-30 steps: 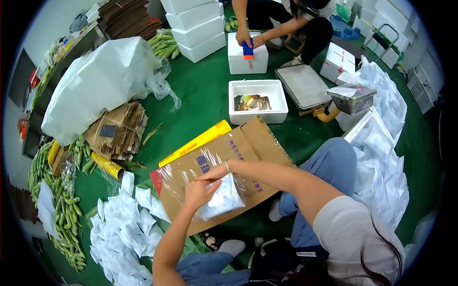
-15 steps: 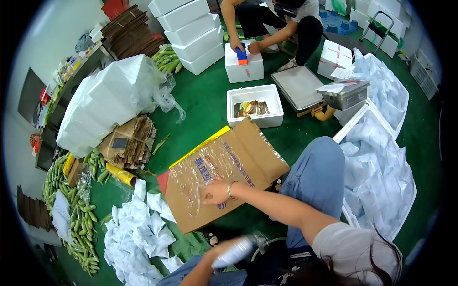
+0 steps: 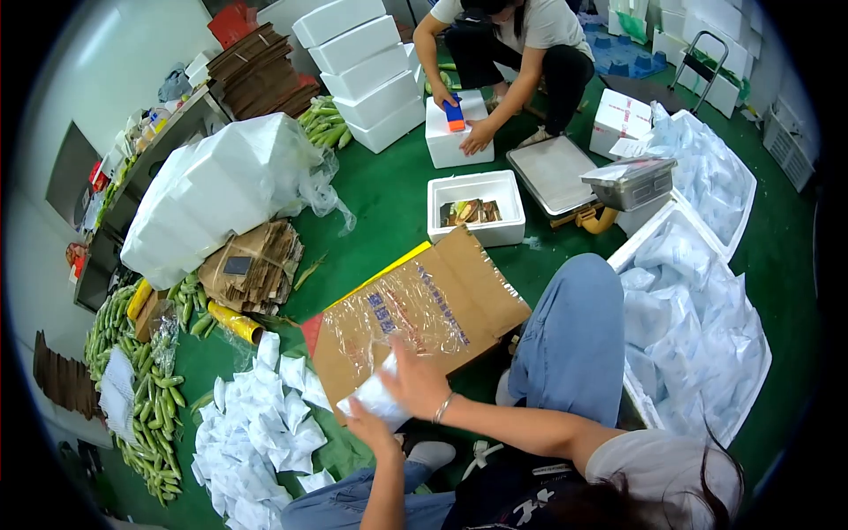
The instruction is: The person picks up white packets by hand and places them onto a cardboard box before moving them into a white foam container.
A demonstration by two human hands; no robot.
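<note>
And it's two hands on one white packet (image 3: 378,405), held over the near left edge of the printed cardboard (image 3: 486,300)! The left hand (image 3: 371,430) grips its lower end, fingers drawn in narrow; the right hand (image 3: 415,384), blurred, presses along the other side, a bracelet (image 3: 444,406) at the wrist. Crinkled clear film (image 3: 389,309) glints on top of that cardboard, and all around it spreads the green floor (image 3: 375,199). Look left of the cardboard: a heap of white packets (image 3: 256,433), then a long bank of green corn ears (image 3: 155,415) farther out. Up beyond its left corner, a yellow roll (image 3: 234,322), and a dark phone (image 3: 237,265) lying on bundled cardboard (image 3: 265,278). Straight beyond the cardboard sits an open foam box (image 3: 495,234) with printed leaflets (image 3: 470,211) inside, the scale (image 3: 552,177) just to its right, and farther back a co-worker with a blue and orange tape dispenser (image 3: 455,115) on a closed foam box (image 3: 459,152). Right of the cardboard, past the wearer's knee, a foam crate (image 3: 638,397) brims with pale packets; far beyond on the left, a shelf (image 3: 199,110) runs along the wall (image 3: 79,97)
</note>
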